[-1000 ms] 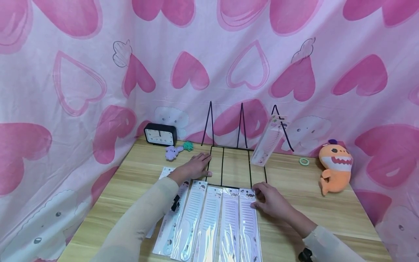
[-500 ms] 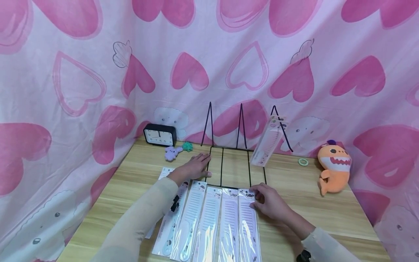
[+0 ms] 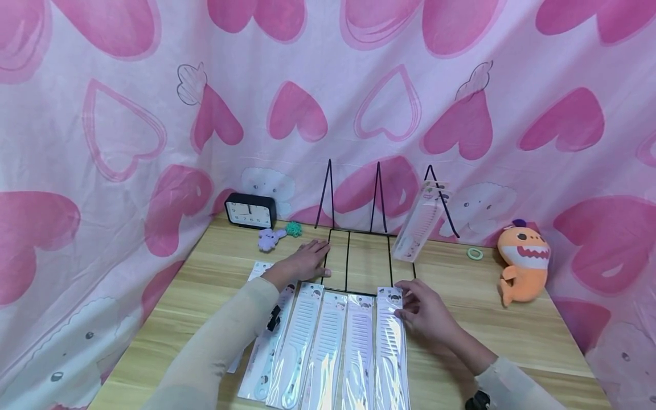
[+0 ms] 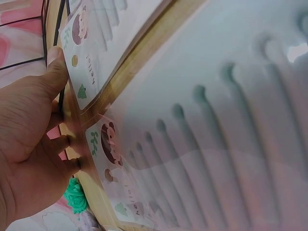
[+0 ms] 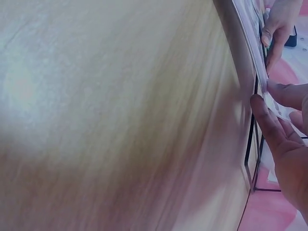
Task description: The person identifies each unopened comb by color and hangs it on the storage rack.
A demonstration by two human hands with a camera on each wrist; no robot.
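My right hand (image 3: 426, 310) pinches the top corner of the rightmost packaged comb (image 3: 390, 347), whose upper end is raised a little off the table. In the right wrist view, thumb and fingers of the right hand (image 5: 288, 154) close on the edge of the clear packet. My left hand (image 3: 303, 261) rests at the left side of a black wire rack (image 3: 347, 262), fingers extended. Beside the left hand lie more packaged combs (image 4: 183, 144). Another packaged comb (image 3: 421, 222) hangs from the rack's right prong.
Several packaged combs (image 3: 328, 341) lie side by side in front of the rack. A black clock (image 3: 251, 210), a purple toy (image 3: 267, 240) and a green spiky ball (image 3: 294, 229) stand at back left. An orange shark plush (image 3: 525, 262) and a green ring (image 3: 475, 253) are at right.
My right hand has taken hold of the rightmost packaged comb, and its top end has risen slightly. The left hand has stayed at the rack.
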